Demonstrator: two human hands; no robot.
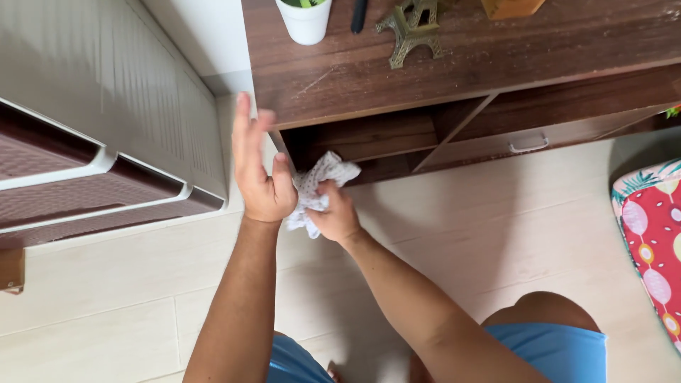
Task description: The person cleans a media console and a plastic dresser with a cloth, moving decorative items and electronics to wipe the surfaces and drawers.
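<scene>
A pot [305, 21] and tower figure [411, 32] stand on the desk [496, 57]; drawer unit [92, 170] to its left.

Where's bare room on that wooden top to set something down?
Bare wood runs along the tabletop's front edge, right of the tower figurine. The back is crowded: white pot, dark pen, wooden block.

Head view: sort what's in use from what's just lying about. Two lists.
In use:
- crumpled white dotted cloth, in the right hand
- left hand, open, against the cloth
- dark wooden low table, open shelf behind the cloth

Lying about:
- white plastic pot
- small brass tower figurine
- brown-and-cream plastic drawer unit
- red patterned cushion
</scene>
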